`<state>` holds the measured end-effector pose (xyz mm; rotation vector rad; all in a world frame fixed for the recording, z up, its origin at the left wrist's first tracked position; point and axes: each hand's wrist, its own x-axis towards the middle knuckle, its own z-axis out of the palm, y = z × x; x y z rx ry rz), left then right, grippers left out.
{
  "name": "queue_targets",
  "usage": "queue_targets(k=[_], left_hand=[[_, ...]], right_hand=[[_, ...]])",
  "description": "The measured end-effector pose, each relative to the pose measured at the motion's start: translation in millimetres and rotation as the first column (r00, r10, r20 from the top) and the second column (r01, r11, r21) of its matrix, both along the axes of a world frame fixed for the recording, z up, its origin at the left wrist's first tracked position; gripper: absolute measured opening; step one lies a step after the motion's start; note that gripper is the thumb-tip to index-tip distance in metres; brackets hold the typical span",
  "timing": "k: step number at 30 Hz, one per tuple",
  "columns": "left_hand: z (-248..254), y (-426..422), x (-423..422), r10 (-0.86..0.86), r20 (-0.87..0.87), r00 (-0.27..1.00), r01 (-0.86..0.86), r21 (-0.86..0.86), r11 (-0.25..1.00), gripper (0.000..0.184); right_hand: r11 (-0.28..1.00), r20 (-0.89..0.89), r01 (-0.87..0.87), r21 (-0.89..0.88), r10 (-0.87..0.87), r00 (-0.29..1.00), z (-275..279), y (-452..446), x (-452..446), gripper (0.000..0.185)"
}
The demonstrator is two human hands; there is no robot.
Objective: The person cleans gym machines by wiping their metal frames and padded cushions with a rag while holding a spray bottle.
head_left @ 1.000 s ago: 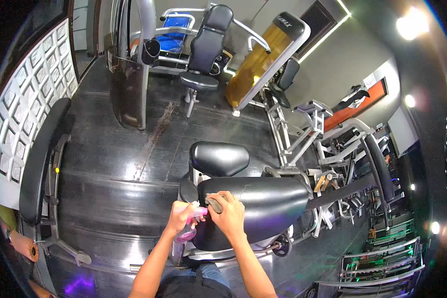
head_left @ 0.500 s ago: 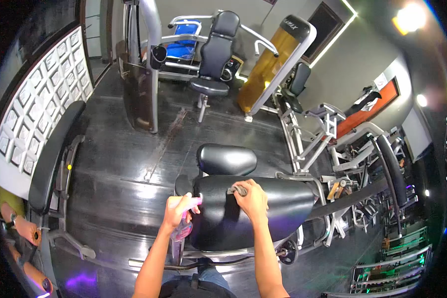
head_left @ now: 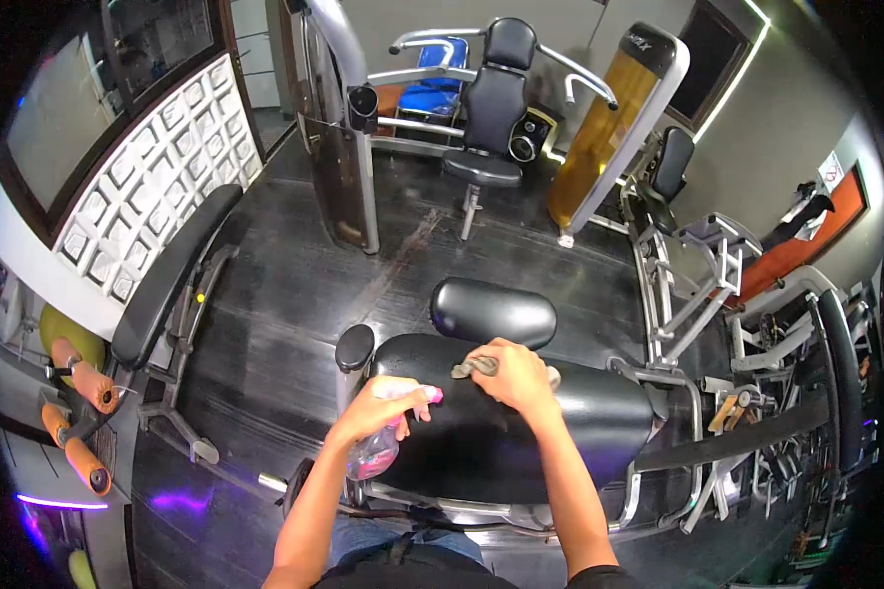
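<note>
The spray bottle (head_left: 373,457) is gripped in the left hand (head_left: 381,408), whose fingers are closed around its neck, at the 9 o'clock edge of the large pad (head_left: 589,424). The bottle is slightly tilted, with pink liquid seen in its clear body, and its pink nozzle (head_left: 433,395) is pointed toward 3 o'clock. The grey-brown cloth (head_left: 476,367) is held bunched under the right hand (head_left: 515,377), whose fingers are mostly curled over it; it is placed at the upper part of the large pad, at 2 o'clock from the left hand. Whether the whole cloth is pressed to the black surface cannot be told, as part of it is covered by the fingers. The two hands are kept apart, with glossy black padding seen between them. The small pad (head_left: 494,312) is set just beyond the large pad at 12 o'clock, and the round pad (head_left: 356,348) is mounted near its 10 o'clock corner. Farther off, at 12 o'clock, a black seat (head_left: 483,169) is seen, with a gold panel (head_left: 599,142) at 1 o'clock. A long pad (head_left: 172,285) is placed at 10 o'clock, and orange rollers (head_left: 86,465) are seen at 9 o'clock.
</note>
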<state>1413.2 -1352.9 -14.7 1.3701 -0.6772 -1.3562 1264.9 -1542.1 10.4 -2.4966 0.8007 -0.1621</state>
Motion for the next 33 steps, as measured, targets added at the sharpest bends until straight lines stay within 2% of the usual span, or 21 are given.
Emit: queue_targets(k=[5, 8, 10, 12, 14, 15, 16, 19, 21, 25, 28, 33], left_hand=[[-4.0, -16.3, -3.9, 0.065, -0.070, 0.995, -0.061, 0.057, 0.997, 0.040], [-4.6, -21.9, -9.0, 0.141, 0.042, 0.989, -0.145, 0.100, 0.984, 0.040], [-8.3, -22.5, -13.2, 0.201, 0.044, 0.979, -0.205, 0.113, 0.972, 0.038], [-2.0, -22.1, -14.3, 0.252, 0.056, 0.966, -0.258, 0.169, 0.951, 0.038], [-0.3, -19.1, -13.1, 0.241, 0.040, 0.970, -0.244, 0.174, 0.954, 0.038], [-3.5, -16.1, -10.6, 0.211, -0.003, 0.977, -0.208, 0.145, 0.967, 0.037], [-6.2, -13.5, -7.0, 0.181, -0.046, 0.982, -0.175, 0.114, 0.978, 0.037], [-4.4, -10.6, -2.8, 0.169, -0.111, 0.979, -0.158, 0.095, 0.983, 0.036], [-1.2, -11.3, -3.1, 0.167, -0.128, 0.978, -0.153, 0.114, 0.982, 0.036], [1.1, -11.2, -0.7, 0.107, -0.131, 0.986, -0.086, 0.158, 0.984, 0.036], [2.9, -12.6, 2.7, 0.117, -0.217, 0.969, -0.090, 0.131, 0.987, 0.036], [1.7, -12.1, 4.7, 0.132, -0.298, 0.945, -0.086, 0.160, 0.983, 0.035]], right_hand=[[0.995, 0.011, -0.098, -0.031, 0.098, 0.995, -21.4, -22.8, 19.0, 0.020], [0.992, 0.087, -0.127, -0.020, 0.128, 0.988, -44.7, -18.5, 55.9, 0.023], [0.987, 0.108, -0.133, -0.090, 0.142, 0.984, -64.2, -14.0, 74.6, 0.019], [0.987, 0.066, -0.142, -0.074, 0.147, 0.987, -51.5, -16.2, 73.8, 0.020], [0.969, 0.046, -0.217, 0.117, 0.212, 0.976, -47.6, -30.8, 62.8, 0.022], [0.962, -0.009, -0.222, 0.157, 0.226, 0.974, -44.0, -40.7, 54.4, 0.021], [0.968, -0.088, -0.219, 0.123, 0.231, 0.969, -40.2, -49.6, 45.4, 0.022], [0.952, -0.129, -0.229, 0.205, 0.258, 0.957, -34.3, -72.9, 26.9, 0.021], [0.909, -0.072, -0.272, 0.315, 0.309, 0.948, -33.9, -78.9, 26.9, 0.020], [0.908, -0.018, -0.364, 0.205, 0.376, 0.927, -57.2, -71.5, 61.1, 0.019], [0.886, -0.057, -0.318, 0.337, 0.356, 0.933, -52.7, -57.5, 93.7, 0.021], [0.872, -0.098, -0.313, 0.376, 0.373, 0.923, -68.1, -63.5, 95.2, 0.022]])
